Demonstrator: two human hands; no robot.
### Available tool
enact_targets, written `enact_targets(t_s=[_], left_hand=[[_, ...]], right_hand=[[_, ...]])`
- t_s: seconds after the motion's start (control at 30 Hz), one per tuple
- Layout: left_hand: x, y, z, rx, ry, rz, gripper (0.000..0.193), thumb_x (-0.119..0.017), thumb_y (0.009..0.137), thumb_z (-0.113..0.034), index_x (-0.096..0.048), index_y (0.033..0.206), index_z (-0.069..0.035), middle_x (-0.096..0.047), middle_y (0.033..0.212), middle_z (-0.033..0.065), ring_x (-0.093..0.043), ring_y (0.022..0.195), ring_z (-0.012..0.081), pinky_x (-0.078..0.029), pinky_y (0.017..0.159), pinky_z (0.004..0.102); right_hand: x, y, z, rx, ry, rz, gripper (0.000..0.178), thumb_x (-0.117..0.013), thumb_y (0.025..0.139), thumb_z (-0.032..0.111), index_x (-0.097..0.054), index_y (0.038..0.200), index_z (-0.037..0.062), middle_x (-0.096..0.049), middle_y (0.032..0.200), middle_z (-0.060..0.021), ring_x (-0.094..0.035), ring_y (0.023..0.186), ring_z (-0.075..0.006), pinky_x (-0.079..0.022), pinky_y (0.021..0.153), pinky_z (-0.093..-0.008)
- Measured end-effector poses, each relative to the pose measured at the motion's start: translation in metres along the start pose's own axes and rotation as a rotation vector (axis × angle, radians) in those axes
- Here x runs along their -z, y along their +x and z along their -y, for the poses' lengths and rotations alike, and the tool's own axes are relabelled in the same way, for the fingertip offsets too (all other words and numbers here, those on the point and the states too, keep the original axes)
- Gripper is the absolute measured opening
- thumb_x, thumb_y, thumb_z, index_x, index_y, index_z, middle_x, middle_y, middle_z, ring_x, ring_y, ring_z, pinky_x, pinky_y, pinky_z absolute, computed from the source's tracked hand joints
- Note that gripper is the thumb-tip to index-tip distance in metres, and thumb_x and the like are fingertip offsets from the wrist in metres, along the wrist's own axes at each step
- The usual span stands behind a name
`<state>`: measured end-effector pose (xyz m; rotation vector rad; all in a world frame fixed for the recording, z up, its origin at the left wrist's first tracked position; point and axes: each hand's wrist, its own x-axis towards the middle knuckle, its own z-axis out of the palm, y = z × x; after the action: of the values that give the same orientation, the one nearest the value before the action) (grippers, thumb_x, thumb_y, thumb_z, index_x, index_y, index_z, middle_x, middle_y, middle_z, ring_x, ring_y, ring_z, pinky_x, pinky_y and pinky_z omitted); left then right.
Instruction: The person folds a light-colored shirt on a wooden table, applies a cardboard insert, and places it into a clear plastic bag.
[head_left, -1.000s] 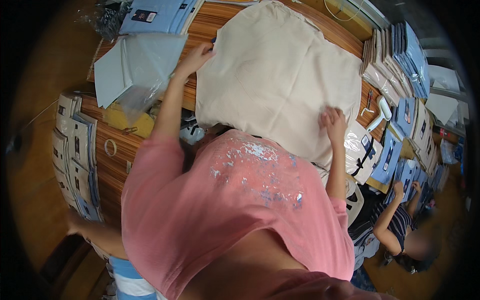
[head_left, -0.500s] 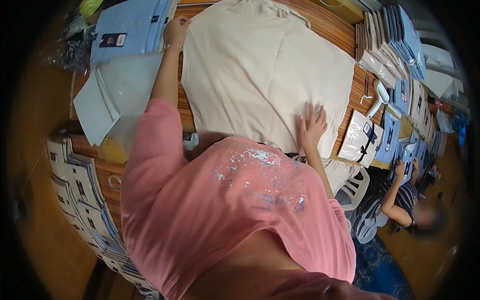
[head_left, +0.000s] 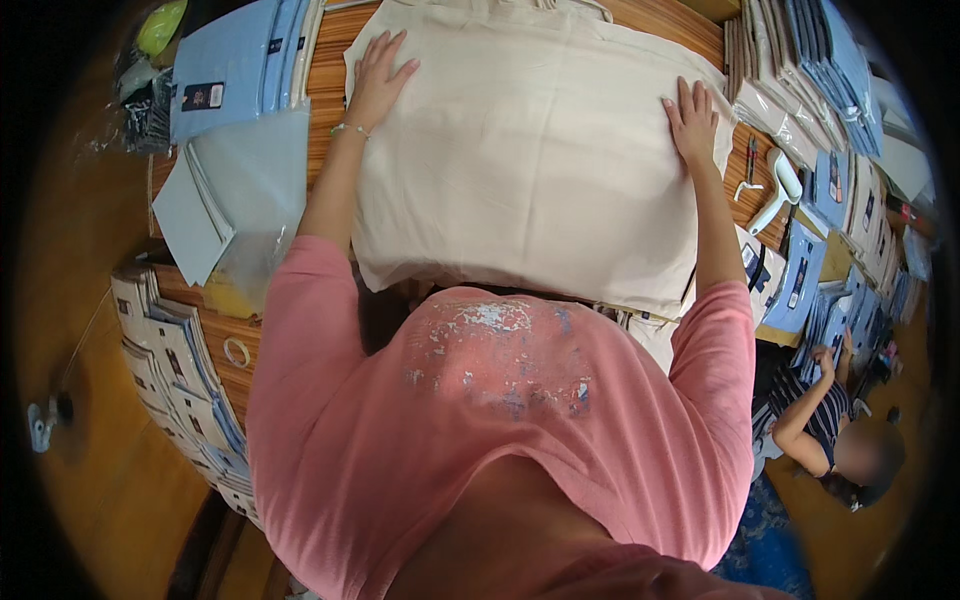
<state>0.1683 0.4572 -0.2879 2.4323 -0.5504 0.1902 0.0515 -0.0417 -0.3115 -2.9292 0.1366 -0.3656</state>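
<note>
Across the wood-grained tabletop (head_left: 325,85) | beige cloth (head_left: 530,160) lies spread | left hand (head_left: 378,85) rests splayed, unclenched, along left margin | right hand (head_left: 692,125) rests flat, unclenched, along right margin

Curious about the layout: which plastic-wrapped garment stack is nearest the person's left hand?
The light-blue-topped stack at upper left, beside the bare left hand; other stacks lie lower left or far right.

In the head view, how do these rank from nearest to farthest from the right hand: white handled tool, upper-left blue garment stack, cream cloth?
From the right hand:
1. Cream cloth: directly beneath its fingers.
2. White handled tool: just to its right.
3. Blue garment stack: across the cloth, upper left.
</note>
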Motion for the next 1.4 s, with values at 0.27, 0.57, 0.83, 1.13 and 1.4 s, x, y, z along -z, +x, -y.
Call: enact_targets(t_s=[0.27,0.57,0.83,1.13,1.4], left_hand=[[0.053,-0.15,-0.027,0.492,0.12,-0.282,0.058,-0.065,0.083,-0.026,-0.043,0.124,0.007,-0.047,0.125,0.0246,-0.045,0.119,0.0289,-0.034,0.1,0.0397],[0.079,-0.21,-0.015,0.988,-1.26,0.18,0.059,-0.06,0.088,-0.032,-0.037,0.132,0.001,-0.05,0.129,0.0107,-0.05,0.114,0.0171,-0.038,0.099,0.0349],[0.112,-0.231,-0.098,0.535,-0.236,0.718,0.071,-0.074,0.07,-0.021,-0.043,0.131,-0.003,-0.046,0.131,0.0146,-0.042,0.121,0.0264,-0.032,0.103,0.0346],[0.1,-0.232,-0.113,0.686,-0.633,0.046,0.054,-0.048,0.094,-0.03,-0.037,0.131,0.007,-0.051,0.125,0.0153,-0.046,0.114,0.0177,-0.033,0.1,0.0288],[0.126,-0.187,-0.081,0.735,0.412,0.596,0.054,-0.056,0.087,-0.035,-0.046,0.125,0.003,-0.045,0.13,0.0233,-0.044,0.12,0.0364,-0.036,0.1,0.0406]], right_hand=[[0.067,-0.143,0.05,-0.158,0.053,-0.068,0.055,-0.053,0.088,0.035,-0.038,0.138,0.0148,-0.03,0.143,-0.0175,-0.022,0.135,-0.0369,-0.015,0.106,-0.0573],[0.048,-0.179,0.037,-0.169,-0.046,0.001,0.053,-0.048,0.09,0.036,-0.038,0.139,0.0166,-0.029,0.145,-0.0175,-0.023,0.135,-0.0369,-0.015,0.107,-0.0556],[0.047,-0.182,0.036,-0.159,-0.063,-0.014,0.052,-0.047,0.09,0.037,-0.039,0.138,0.0169,-0.03,0.145,-0.0176,-0.023,0.135,-0.0369,-0.014,0.107,-0.0557],[0.046,-0.183,0.033,-0.125,-0.054,-0.018,0.052,-0.046,0.091,0.038,-0.04,0.138,0.0167,-0.03,0.144,-0.0181,-0.023,0.134,-0.0371,-0.014,0.107,-0.0565],[0.047,-0.184,0.034,-0.128,-0.093,0.015,0.055,-0.046,0.091,0.038,-0.035,0.14,0.0155,-0.029,0.144,-0.0202,-0.023,0.134,-0.039,-0.014,0.107,-0.0567]])
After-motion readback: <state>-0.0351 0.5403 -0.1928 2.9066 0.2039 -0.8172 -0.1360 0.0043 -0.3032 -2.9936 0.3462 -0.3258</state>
